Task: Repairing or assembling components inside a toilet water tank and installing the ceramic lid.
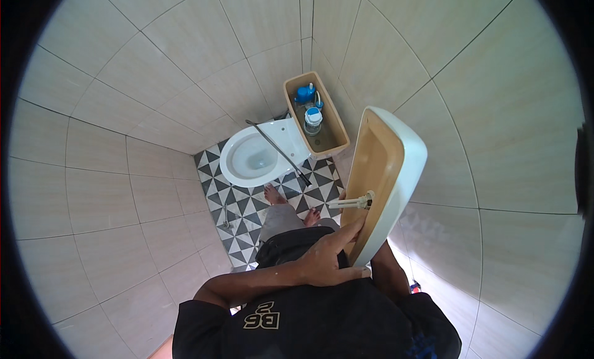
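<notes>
A toilet cistern lid (396, 167), white outside and tan inside, is held tilted on edge in front of me, its hollow underside facing left. My left hand (331, 254) grips its near end, thumb and fingers on either side of the rim. White push-button rods (352, 202) stick out from the lid's underside. My right forearm (390, 269) passes behind the lid; that hand is mostly hidden there, supporting it. Beyond stands the uncovered cistern (334, 125), with a blue-topped flush valve (313, 119) and a blue fill valve (304, 94) inside.
The white toilet bowl (230, 167) adjoins the cistern on its left, with a slim dark hose or rod (275, 145) lying across it. My bare feet (274, 195) stand on a black-and-white patterned floor (244, 204). Tiled walls (179, 74) close in around the corner.
</notes>
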`<move>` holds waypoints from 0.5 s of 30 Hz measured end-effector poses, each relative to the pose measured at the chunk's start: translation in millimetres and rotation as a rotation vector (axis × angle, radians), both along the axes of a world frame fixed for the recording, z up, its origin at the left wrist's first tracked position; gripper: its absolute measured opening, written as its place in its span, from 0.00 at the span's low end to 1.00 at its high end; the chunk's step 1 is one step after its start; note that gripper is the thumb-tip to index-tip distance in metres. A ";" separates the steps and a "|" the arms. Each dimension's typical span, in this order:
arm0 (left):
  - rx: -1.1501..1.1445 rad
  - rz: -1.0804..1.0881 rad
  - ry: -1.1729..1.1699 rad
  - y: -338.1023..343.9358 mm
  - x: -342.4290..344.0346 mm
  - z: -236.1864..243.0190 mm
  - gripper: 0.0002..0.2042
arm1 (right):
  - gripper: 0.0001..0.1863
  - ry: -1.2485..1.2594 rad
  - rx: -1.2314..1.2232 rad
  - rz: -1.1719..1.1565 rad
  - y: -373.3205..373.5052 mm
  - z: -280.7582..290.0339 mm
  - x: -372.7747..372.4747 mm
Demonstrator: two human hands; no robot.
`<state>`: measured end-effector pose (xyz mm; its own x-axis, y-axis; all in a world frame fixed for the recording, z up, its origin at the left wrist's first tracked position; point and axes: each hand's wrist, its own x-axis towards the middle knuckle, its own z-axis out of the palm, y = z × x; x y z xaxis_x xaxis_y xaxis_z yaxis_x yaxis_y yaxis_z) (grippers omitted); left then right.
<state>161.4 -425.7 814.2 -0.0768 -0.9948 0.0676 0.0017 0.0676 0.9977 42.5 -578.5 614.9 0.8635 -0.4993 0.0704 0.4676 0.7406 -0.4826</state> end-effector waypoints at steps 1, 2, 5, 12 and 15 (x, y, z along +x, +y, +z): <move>0.075 -0.111 -0.002 1.2 3.1 0.5 0.50 | 0.27 -0.096 0.031 -0.018 -1.5 2.4 -0.1; 0.074 -0.117 0.005 3.1 3.0 -3.5 0.50 | 0.26 -0.194 0.062 -0.036 -1.6 4.8 0.4; 0.061 -0.055 -0.059 9.4 7.5 -22.3 0.44 | 0.27 -0.022 0.409 -0.117 8.6 58.6 3.5; 0.127 0.212 0.072 -7.3 27.0 -50.8 0.24 | 0.35 0.273 -0.131 -0.048 -8.8 87.9 21.1; 0.075 0.369 -0.032 -18.3 25.4 -49.6 0.20 | 0.37 0.069 0.016 0.114 -7.7 119.0 30.3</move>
